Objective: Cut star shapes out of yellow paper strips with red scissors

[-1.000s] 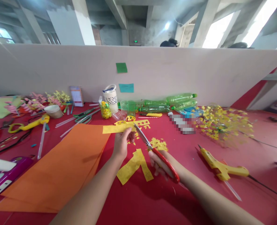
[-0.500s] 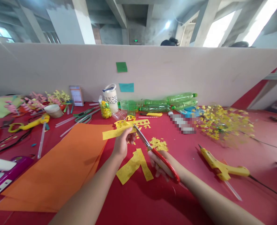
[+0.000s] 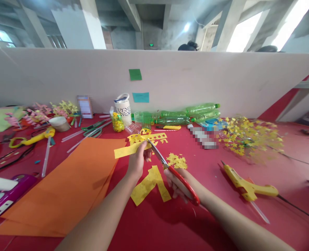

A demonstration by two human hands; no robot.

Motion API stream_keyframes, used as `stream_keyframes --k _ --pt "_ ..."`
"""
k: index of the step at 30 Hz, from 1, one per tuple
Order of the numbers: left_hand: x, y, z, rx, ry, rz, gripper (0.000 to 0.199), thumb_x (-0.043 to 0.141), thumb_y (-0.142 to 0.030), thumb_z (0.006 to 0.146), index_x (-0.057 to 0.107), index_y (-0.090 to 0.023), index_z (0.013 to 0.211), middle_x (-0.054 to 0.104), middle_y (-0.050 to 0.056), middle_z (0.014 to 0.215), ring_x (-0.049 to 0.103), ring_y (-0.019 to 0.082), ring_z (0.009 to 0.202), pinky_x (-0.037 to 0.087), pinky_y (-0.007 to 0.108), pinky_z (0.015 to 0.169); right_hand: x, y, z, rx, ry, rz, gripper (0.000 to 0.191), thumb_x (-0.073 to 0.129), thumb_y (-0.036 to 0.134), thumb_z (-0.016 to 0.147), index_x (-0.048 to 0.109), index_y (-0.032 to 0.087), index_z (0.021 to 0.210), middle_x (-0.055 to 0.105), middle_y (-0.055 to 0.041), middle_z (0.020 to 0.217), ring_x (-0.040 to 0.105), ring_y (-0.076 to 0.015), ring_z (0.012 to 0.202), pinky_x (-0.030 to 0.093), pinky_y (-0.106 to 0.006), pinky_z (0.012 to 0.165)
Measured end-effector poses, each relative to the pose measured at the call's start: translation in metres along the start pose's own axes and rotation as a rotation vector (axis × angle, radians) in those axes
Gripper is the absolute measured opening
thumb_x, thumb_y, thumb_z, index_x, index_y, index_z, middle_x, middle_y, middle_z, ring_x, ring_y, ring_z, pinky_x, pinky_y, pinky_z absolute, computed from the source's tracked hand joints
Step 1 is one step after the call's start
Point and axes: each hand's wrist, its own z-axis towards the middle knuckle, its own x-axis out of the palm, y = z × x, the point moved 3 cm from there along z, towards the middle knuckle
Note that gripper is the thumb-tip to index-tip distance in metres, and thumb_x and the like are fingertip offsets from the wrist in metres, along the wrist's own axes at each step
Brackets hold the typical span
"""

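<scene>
My left hand (image 3: 139, 157) pinches a yellow paper strip (image 3: 125, 151) that sticks out to the left. Red-handled scissors (image 3: 182, 179) are in my right hand (image 3: 179, 183), their blades pointing up and left to the strip's right end beside my left fingertips. Whether the blades are closed on the paper I cannot make out. Beneath my hands lie two more yellow strips (image 3: 146, 188). A small pile of yellow paper stars (image 3: 177, 161) lies just beyond my right hand. Behind the held strip are yellow scraps with star-shaped holes (image 3: 159, 137).
Orange sheets (image 3: 65, 188) cover the left of the red table. A yellow glue gun (image 3: 245, 184) lies at right, before a spray of yellow stars (image 3: 248, 137). Green bottles (image 3: 175, 116), a white cup (image 3: 123, 108) and a yellow cutter (image 3: 172, 128) line the back.
Both hands have barely shifted. The strip and scissors keep nearly the same place, with the strip's left end slightly lower.
</scene>
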Motion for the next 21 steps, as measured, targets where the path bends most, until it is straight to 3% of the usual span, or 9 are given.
stream_keyframes --k 11,18,21 --pt "-0.003 0.001 0.003 0.000 -0.003 0.029 0.039 0.061 -0.050 0.074 0.059 -0.017 0.054 0.057 0.001 0.050 0.047 0.009 0.044 0.036 0.023 0.045 -0.001 0.001 0.001 0.007 -0.009 -0.007 0.051 0.055 0.062 0.079 0.046 0.017 0.056 0.044 0.0051 0.042 0.046 -0.0082 0.028 0.027 -0.017 0.025" --pt "-0.004 -0.005 0.009 0.045 0.116 -0.099 0.022 0.065 -0.034 0.071 0.061 -0.014 0.060 0.058 -0.001 0.053 0.049 0.008 0.047 0.038 0.022 0.048 -0.003 -0.001 0.002 -0.002 -0.043 0.030 0.048 0.057 0.058 0.080 0.045 0.018 0.058 0.041 0.0075 0.040 0.042 -0.0064 0.026 0.032 -0.018 0.028" --pt "-0.005 -0.009 0.011 0.082 0.114 -0.134 0.019 0.066 -0.030 0.070 0.060 -0.014 0.061 0.057 -0.001 0.054 0.049 0.008 0.047 0.038 0.021 0.049 -0.003 -0.002 0.002 0.001 -0.044 0.026 0.048 0.058 0.059 0.078 0.045 0.018 0.058 0.041 0.0069 0.041 0.045 -0.0077 0.028 0.028 -0.016 0.025"
